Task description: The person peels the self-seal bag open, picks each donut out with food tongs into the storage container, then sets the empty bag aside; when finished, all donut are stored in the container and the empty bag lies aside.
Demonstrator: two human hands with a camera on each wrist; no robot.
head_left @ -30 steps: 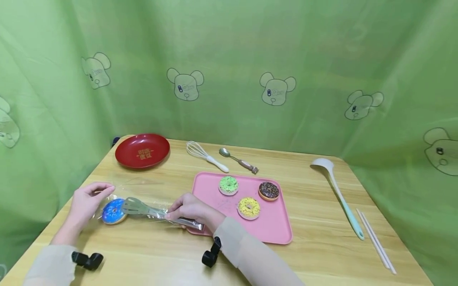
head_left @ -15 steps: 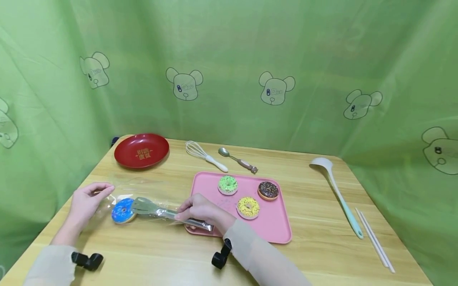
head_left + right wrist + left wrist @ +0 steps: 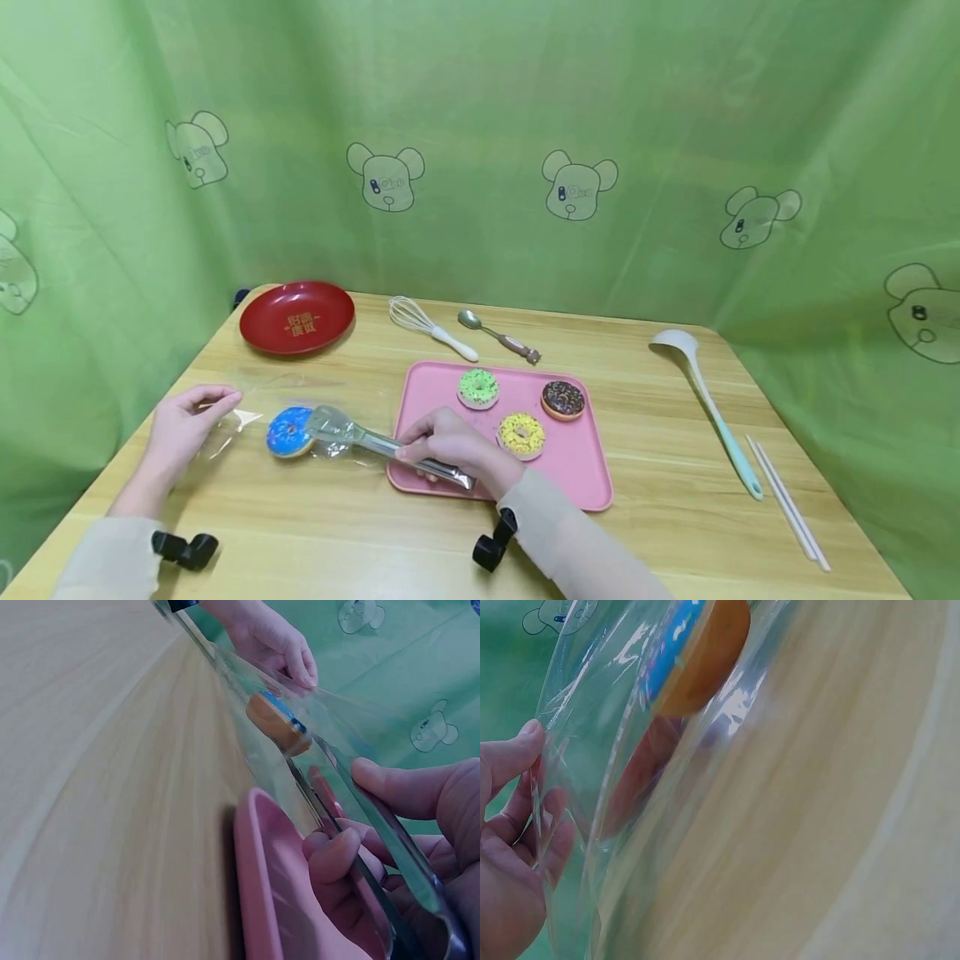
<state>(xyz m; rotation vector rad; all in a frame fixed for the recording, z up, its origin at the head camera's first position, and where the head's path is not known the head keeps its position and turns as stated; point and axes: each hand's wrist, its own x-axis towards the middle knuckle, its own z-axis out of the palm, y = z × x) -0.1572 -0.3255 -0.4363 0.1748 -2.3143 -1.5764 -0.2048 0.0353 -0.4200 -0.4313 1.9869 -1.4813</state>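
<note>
In the head view my left hand pinches the edge of a clear plastic bag between thumb and fingers. The left wrist view shows the same bag stretching away from the fingertips. Metal tongs are gripped by my right hand, their slotted ends at a blue-iced doughnut. In the right wrist view the tongs' two arms lie on either side of the doughnut. The doughnut is within the see-through bag, apart from my left fingers.
A pink tray holds green, yellow and chocolate doughnuts beneath and beyond my right hand. Behind are a red plate, whisk and spoon. A ladle and chopsticks lie right.
My right hand has drawn the tongs to the right, and the blue doughnut has shifted right with them. The left hand stays almost in place, pinching the bag.
</note>
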